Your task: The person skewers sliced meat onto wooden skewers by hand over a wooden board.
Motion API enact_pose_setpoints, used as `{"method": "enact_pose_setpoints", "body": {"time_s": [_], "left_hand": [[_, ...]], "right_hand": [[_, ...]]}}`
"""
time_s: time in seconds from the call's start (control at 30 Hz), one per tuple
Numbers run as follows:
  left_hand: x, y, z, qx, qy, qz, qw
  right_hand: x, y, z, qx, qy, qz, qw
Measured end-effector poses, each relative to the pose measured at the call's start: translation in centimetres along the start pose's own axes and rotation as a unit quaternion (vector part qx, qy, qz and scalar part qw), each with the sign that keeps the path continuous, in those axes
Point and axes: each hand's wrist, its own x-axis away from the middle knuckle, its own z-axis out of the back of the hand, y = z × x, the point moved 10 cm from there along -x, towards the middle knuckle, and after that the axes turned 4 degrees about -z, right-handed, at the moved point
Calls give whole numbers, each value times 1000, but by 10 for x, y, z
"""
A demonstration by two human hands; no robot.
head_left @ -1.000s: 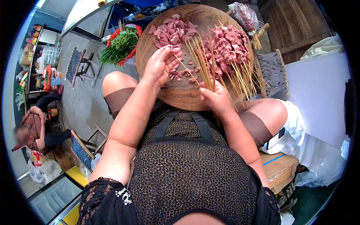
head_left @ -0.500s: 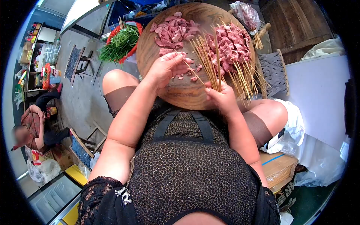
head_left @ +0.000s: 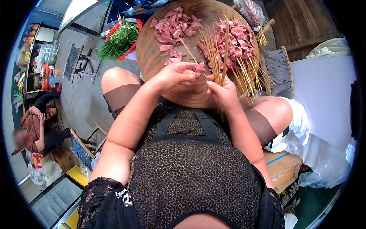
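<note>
Nearest to the view is the wearer's patterned black and gold garment (head_left: 194,179), and beyond it both bare arms reach forward. The right hand (head_left: 221,89) is closed around a bundle of thin wooden sticks (head_left: 215,61), which stand up from the fist in a loose fan. At its fingertips there is also one single thin stick (head_left: 189,51), slanting away to the upper left. The left hand (head_left: 179,76) is partly open, with the fingers extended, just beside a small pink piece of meat (head_left: 199,68) near this single stick; I cannot tell if the fingers grip the piece. Both hands are above the near part of a round brown wooden surface (head_left: 148,57). On this surface, a loose heap of pink meat pieces (head_left: 176,26) lies at the far left, and some pieces lie nearer. At the right is a pile of skewered pink meat (head_left: 236,42), with its sticks pointing toward the wearer. Left of the surface there is a red bag with green cut vegetables (head_left: 120,40). To the right stands a stool with grey woven seat (head_left: 278,70). Far at the left, a seated person (head_left: 34,126) has the hands together, near a crowded shelf (head_left: 38,65).
</note>
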Motion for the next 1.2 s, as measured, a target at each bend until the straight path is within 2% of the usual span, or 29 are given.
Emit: {"method": "enact_pose_setpoints", "body": {"time_s": [0.03, 0.07, 0.13, 0.2, 0.23, 0.27, 0.33, 0.37, 0.43, 0.47, 0.53, 0.6, 0.67, 0.7, 0.77, 0.8, 0.83, 0.87, 0.93, 1.0, 1.2], "left_hand": [[2, 7, 16, -67, 27, -4, 997], [4, 14, 39, -158, 99, 12, 982], [12, 49, 62, -250, 174, -61, 950], [15, 66, 90, -247, 247, -107, 931], [18, 84, 95, -353, 273, -155, 881], [20, 84, 107, -399, 304, -119, 857], [17, 100, 107, -601, 301, -158, 724], [13, 96, 113, -601, 302, -158, 723], [2, 96, 87, -682, 217, -206, 667], [1, 95, 86, -682, 218, -207, 667], [-3, 92, 87, -742, 246, -142, 607], [-2, 96, 89, -746, 267, -136, 595], [-9, 88, 100, -771, 244, -78, 583], [-9, 88, 101, -772, 243, -79, 583], [4, 81, 133, -512, 345, -75, 783], [6, 81, 128, -512, 344, -75, 783], [6, 65, 129, -251, 329, -95, 905], [4, 49, 120, 31, 287, -109, 951], [4, 54, 101, 89, 242, -148, 955], [6, 56, 87, 131, 237, -161, 949], [5, 59, 77, 158, 227, -179, 944]], "right_hand": [[-1, -1, 4, 1, 5, 0, 1000], [-1, -1, 7, 1, 9, 0, 1000], [2, -4, 4, 5, 6, -8, 1000], [3, -5, 2, -32, 13, -3, 999], [3, -5, 2, -32, 13, -3, 999], [3, -5, 1, -33, 11, -3, 999], [3, -5, -1, -33, 7, -2, 999], [2, -4, 0, -34, 14, -8, 999], [2, -3, 3, -33, 19, -13, 999], [2, -2, 2, -27, 6, -19, 999], [3, -3, -1, -21, -7, -25, 999], [5, -2, 0, 2, 7, -37, 999], [5, 0, -1, 3, 11, -32, 999], [4, 1, -1, 3, 15, -28, 999], [4, 5, -1, 19, 11, -35, 999], [4, 8, -2, 38, 4, -44, 998], [4, 9, -2, 37, 3, -44, 998], [3, 10, -5, 58, -11, -48, 997], [3, 11, -11, 81, -28, -51, 995], [4, 11, -14, 61, -30, -61, 996], [4, 13, -9, 70, -15, -58, 996]]}}
